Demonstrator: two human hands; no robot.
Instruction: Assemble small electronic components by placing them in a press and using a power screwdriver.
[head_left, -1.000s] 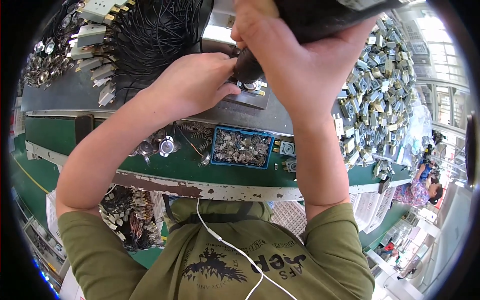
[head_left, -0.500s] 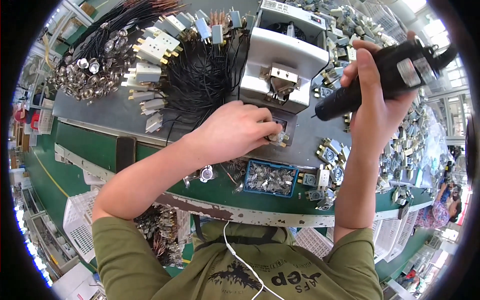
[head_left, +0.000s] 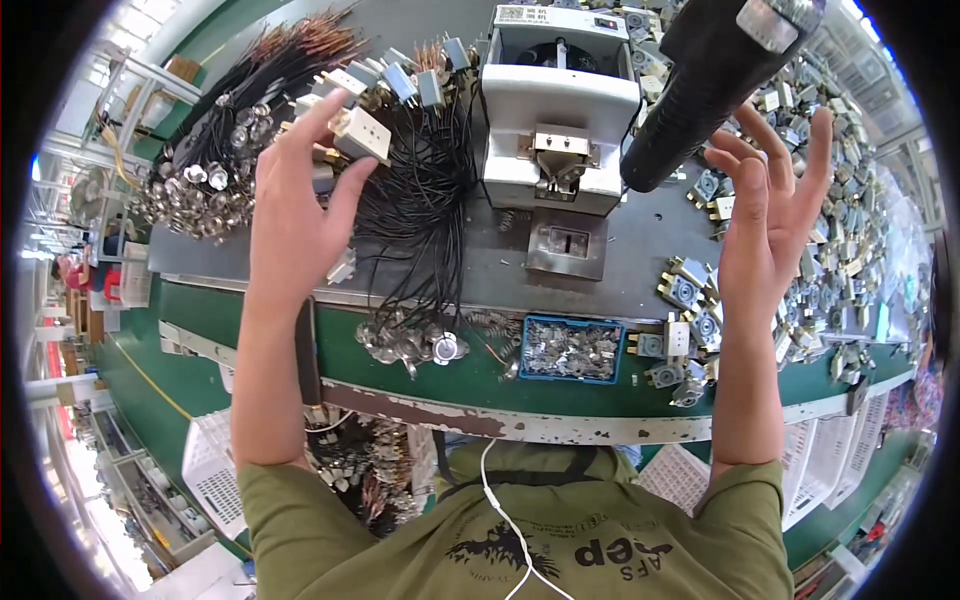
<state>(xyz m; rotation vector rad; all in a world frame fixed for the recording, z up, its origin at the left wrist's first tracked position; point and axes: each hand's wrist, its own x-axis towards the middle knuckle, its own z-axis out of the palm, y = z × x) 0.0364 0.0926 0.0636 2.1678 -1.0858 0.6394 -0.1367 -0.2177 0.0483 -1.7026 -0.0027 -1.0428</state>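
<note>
My left hand (head_left: 295, 205) is over the heap at the back left, thumb and forefinger around the edges of a cream plug block (head_left: 362, 133) with small holes in its face. Right of the machine, my right hand (head_left: 765, 205) is raised, its fingers spread and holding nothing. A black power screwdriver (head_left: 690, 100) hangs in front of and above it, apart from the palm. The metal fixture block (head_left: 566, 244), with a dark slot in its top, sits bare below the white machine (head_left: 560, 110).
Black wires (head_left: 420, 190) run from the plug heap to shiny lamp holders (head_left: 412, 343) at the bench edge. A blue tray (head_left: 572, 349) holds small metal parts. Grey plug housings (head_left: 850, 230) cover the right side. Springs (head_left: 490, 322) lie beside the tray.
My left hand has gone from the fixture to the heap at the left. My right hand has let go of the screwdriver, which has risen. Lamp holders now lie in a group near the front edge.
</note>
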